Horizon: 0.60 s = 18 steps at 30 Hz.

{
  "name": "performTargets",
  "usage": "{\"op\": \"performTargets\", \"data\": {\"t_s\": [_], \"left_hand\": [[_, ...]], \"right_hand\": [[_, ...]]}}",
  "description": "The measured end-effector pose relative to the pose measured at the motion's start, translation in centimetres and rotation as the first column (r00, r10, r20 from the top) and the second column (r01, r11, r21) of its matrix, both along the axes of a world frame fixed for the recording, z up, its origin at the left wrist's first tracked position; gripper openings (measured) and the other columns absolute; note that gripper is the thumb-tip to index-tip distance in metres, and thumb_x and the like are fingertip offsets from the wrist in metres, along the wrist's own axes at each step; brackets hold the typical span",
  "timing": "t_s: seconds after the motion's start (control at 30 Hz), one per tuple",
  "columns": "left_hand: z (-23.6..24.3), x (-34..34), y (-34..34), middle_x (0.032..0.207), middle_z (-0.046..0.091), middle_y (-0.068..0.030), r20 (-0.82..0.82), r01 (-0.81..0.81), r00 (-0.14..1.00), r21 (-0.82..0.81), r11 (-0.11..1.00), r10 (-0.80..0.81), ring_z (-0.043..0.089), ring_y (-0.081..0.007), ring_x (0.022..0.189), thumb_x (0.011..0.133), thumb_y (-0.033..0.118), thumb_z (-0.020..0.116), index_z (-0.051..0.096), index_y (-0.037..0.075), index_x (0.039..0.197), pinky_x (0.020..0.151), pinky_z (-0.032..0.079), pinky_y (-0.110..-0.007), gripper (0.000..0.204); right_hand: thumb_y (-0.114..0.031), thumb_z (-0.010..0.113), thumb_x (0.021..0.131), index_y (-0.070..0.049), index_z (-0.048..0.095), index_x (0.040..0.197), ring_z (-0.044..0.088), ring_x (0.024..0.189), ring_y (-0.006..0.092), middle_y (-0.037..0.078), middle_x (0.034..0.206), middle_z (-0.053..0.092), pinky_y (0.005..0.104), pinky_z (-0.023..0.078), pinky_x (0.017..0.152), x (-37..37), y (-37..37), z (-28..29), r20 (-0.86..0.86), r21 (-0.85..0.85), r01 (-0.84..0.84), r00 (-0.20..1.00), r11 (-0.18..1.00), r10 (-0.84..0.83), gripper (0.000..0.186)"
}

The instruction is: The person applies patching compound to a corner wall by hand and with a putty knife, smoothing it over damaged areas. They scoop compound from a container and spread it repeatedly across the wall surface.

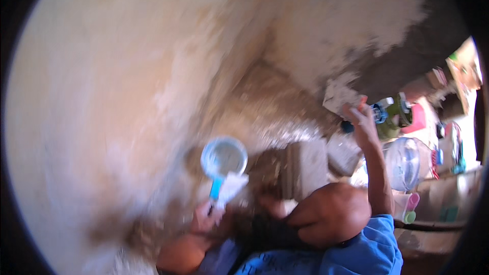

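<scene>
Low in front of me my left hand [208, 216] is closed round the blue handle [216, 188] of a round, light blue dipper [224, 140]. Its bowl faces up and holds something pale. A white flat piece [232, 187] lies beside the handle, too blurred to name. My right arm reaches far forward and right, and my right hand [360, 114] is closed on a pale, flat, straight-edged piece [340, 97] against the wall. A blue-topped bottle [379, 112] stands just past that hand. My bent knees [336, 214] rise between both arms.
A pale, patchy wall [112, 97] fills the left and meets another at a corner; its right part [402, 66] is dark and bare. Grey blocks [308, 168] lie ahead of my knees. At right stand a large clear jug [402, 163], pink and green cups [411, 206] and other containers.
</scene>
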State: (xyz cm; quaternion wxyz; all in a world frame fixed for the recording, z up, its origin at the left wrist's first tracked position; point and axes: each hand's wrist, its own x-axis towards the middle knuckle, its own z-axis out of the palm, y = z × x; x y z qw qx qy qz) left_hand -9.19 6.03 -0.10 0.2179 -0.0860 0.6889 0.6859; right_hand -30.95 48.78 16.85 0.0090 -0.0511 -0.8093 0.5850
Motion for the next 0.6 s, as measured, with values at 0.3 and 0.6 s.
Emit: {"op": "performTargets", "data": {"t_s": [0.3, 0.6], "left_hand": [[4.2, 2.2, -3.4, 0.071, 0.059, -0.003, -0.184, -0.337, 0.934, -0.159, 0.928, 0.307, 0.053, -0.0075, 0.062, 0.095, 0.011, 0.06, 0.057, 0.0, 0.118, 0.052, 0.041, -0.025, 0.025], [5.1, -7.1, 4.8, 0.106, 0.061, -0.0156, -0.108, -0.255, 0.95, 0.269, 0.929, 0.292, 0.066, -0.0178, 0.077, 0.096, 0.003, 0.056, 0.028, 0.001, 0.14, 0.048, 0.047, -0.023, 0.052]], "right_hand": [[-0.019, 0.061, 0.089, -0.001, 0.058, 0.101, 0.059, 0.084, 0.0119, 0.003, 0.093, 0.062, 0.0276, 0.047, 0.078, 6.1, -9.3, -7.5, 0.3, -0.493, 0.217, 0.951, 0.843, -0.069, 0.022], [-0.003, 0.069, 0.086, -0.002, 0.058, 0.107, 0.066, 0.088, 0.0185, 0.01, 0.097, 0.067, 0.0338, 0.055, 0.076, 5.0, -18.3, -7.5, 0.368, -0.783, 0.04, 0.835, 0.62, 0.41, 0.025]]}}
